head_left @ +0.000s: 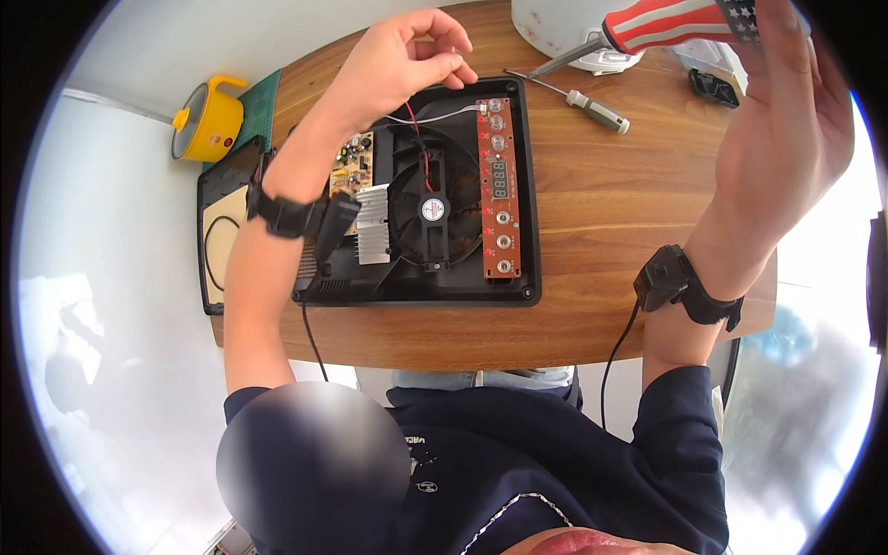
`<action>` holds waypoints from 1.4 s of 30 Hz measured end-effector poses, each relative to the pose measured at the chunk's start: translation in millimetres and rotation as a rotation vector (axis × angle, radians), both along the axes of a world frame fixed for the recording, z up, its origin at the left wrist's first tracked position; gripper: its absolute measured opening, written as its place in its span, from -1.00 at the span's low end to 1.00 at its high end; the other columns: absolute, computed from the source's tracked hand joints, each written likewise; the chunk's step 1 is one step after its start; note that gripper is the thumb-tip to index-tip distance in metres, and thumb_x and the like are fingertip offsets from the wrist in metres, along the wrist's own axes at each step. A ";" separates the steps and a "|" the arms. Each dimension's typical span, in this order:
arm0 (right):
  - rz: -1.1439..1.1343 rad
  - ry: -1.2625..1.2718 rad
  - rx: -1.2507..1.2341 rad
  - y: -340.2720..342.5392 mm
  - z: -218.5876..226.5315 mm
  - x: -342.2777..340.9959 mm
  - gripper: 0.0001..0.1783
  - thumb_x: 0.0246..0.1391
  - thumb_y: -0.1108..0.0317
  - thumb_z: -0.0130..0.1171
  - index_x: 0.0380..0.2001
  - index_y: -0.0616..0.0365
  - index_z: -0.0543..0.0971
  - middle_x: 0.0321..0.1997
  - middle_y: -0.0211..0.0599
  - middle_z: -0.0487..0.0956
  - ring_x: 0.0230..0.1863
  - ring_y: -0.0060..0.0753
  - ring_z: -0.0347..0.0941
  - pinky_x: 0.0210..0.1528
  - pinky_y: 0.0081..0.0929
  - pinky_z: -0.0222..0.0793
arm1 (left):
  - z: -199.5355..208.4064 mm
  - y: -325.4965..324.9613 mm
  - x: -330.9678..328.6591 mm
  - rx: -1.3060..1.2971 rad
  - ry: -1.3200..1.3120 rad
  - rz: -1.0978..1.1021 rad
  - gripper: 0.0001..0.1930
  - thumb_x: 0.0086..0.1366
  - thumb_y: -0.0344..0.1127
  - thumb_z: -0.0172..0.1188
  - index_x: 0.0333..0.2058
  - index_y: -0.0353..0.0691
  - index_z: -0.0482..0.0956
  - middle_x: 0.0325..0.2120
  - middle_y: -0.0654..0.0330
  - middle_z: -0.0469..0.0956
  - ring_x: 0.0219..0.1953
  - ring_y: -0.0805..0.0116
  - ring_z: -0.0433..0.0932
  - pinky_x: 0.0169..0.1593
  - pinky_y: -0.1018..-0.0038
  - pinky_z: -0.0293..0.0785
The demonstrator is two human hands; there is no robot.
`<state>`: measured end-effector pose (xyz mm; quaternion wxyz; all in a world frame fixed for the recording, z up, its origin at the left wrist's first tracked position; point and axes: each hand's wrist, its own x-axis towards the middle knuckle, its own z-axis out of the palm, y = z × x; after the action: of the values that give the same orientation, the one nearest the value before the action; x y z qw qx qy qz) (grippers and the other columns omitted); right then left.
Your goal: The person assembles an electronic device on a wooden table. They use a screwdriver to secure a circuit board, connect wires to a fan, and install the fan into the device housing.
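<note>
My right hand (786,129), raised at the right, wraps round the handle of a screwdriver (680,26) with a stars-and-stripes pattern. Its grey shaft slants down to the left above the table. My left hand (407,55) hovers over the far edge of an opened black induction cooker base (462,287). Thumb and fingers are pinched; anything between them is too small to make out. Inside the base are a round fan (433,211), a silver heat sink (373,227), a power circuit board (354,157) partly behind my left forearm, and a reddish-brown control board (500,190) with a display.
A second screwdriver (599,111) with a grey and white handle lies beyond the base on the wooden table (629,203). At left stand a yellow pot (208,120), a green mat (262,102) and a black-framed panel (217,250). A white appliance (555,23) stands far back.
</note>
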<state>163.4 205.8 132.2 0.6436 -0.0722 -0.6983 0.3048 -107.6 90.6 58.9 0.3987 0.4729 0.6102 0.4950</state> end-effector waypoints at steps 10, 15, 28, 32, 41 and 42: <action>-0.018 0.004 -0.165 -35.4 4.7 -26.6 -0.29 0.48 -0.06 0.12 0.32 0.42 0.44 -0.10 -0.08 0.69 -0.15 -0.40 0.68 -0.11 -0.55 0.63 | -9.1 -60.8 49.2 0.295 -0.233 -0.025 -0.53 0.45 -0.51 0.29 0.29 -0.32 0.46 -0.16 0.21 0.60 -0.05 0.18 0.78 0.05 0.39 0.78; -0.136 -0.042 -0.156 -42.9 2.4 -37.2 -0.26 0.45 -0.12 0.15 0.31 0.40 0.46 -0.07 -0.03 0.70 -0.12 -0.36 0.70 -0.07 -0.52 0.66 | -16.4 -62.3 51.4 0.248 -0.362 -0.015 -0.51 0.48 -0.46 0.26 0.34 -0.30 0.44 -0.17 0.16 0.70 -0.05 0.19 0.79 0.03 0.43 0.77; -0.090 -0.097 -0.145 -40.2 -7.3 -40.8 -0.35 0.45 -0.03 0.20 0.27 0.36 0.51 -0.06 -0.06 0.74 -0.10 -0.35 0.72 -0.02 -0.48 0.69 | -31.4 -66.7 45.6 0.193 -0.477 0.005 -0.58 0.53 -0.36 0.24 0.29 -0.31 0.48 -0.13 0.14 0.72 -0.05 0.26 0.78 0.03 0.51 0.74; -0.102 -0.090 -0.136 -40.5 -8.5 -40.6 -0.37 0.45 -0.01 0.21 0.27 0.34 0.52 -0.06 -0.07 0.74 -0.09 -0.36 0.72 0.00 -0.49 0.67 | -33.4 -65.6 45.1 0.196 -0.496 -0.004 -0.60 0.55 -0.34 0.23 0.28 -0.31 0.49 -0.13 0.14 0.72 -0.04 0.27 0.77 0.03 0.51 0.74; -0.104 -0.115 -0.141 -39.7 -11.3 -43.0 -0.35 0.42 -0.05 0.23 0.27 0.32 0.54 -0.07 -0.10 0.74 -0.09 -0.37 0.71 0.01 -0.48 0.66 | -42.6 -65.2 39.9 0.215 -0.526 -0.036 -0.78 0.56 -0.33 0.22 0.05 -0.30 0.60 -0.15 0.12 0.72 -0.03 0.20 0.78 0.05 0.48 0.75; -0.114 -0.111 -0.137 -39.3 -12.2 -44.0 -0.35 0.42 -0.05 0.24 0.27 0.32 0.54 -0.07 -0.10 0.74 -0.09 -0.37 0.71 0.00 -0.48 0.66 | -43.0 -65.1 39.8 0.214 -0.531 -0.038 -0.79 0.55 -0.33 0.23 0.04 -0.29 0.60 -0.15 0.11 0.72 -0.03 0.20 0.78 0.05 0.48 0.75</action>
<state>119.4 166.5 120.0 0.6138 -0.1724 -0.7053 0.3100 -67.8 25.5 15.9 0.5016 0.3774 0.4199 0.6554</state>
